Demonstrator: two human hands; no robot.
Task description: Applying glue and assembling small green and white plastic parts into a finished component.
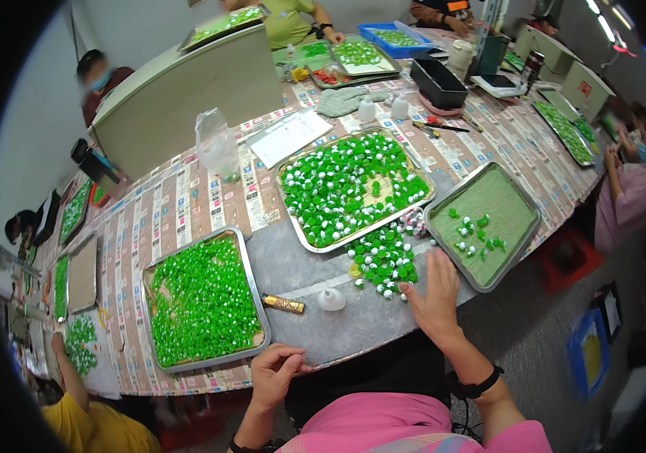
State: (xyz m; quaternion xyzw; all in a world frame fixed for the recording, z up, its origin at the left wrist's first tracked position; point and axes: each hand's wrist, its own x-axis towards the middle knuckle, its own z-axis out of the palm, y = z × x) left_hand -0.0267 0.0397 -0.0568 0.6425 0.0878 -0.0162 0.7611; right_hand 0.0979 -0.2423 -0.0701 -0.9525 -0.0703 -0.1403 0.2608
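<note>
My right hand (pixel 438 298) is open, fingers stretched forward and thumb out, beside a loose pile of small green and white pieces (pixel 385 258) on the grey mat (pixel 293 266). My left hand (pixel 276 375) is at the table's front edge with its fingers curled and thumb pressed in; whatever it may hold is too small to make out. Beyond the pile lies a metal tray (pixel 315 248) full of green and white pieces. On the left, another tray (pixel 264 332) is filled with small green pieces. A small white squeeze bottle (pixel 331 300) and a gold-patterned tube (pixel 284 303) sit between my hands.
At right, a green-lined tray (pixel 481 200) holds several pieces. A clear plastic bag (pixel 216 143), a paper sheet (pixel 289 137), two white bottles (pixel 367 110) and a black bin (pixel 439 84) stand farther back. Other people sit around the table. A red stool (pixel 570 260) is at right.
</note>
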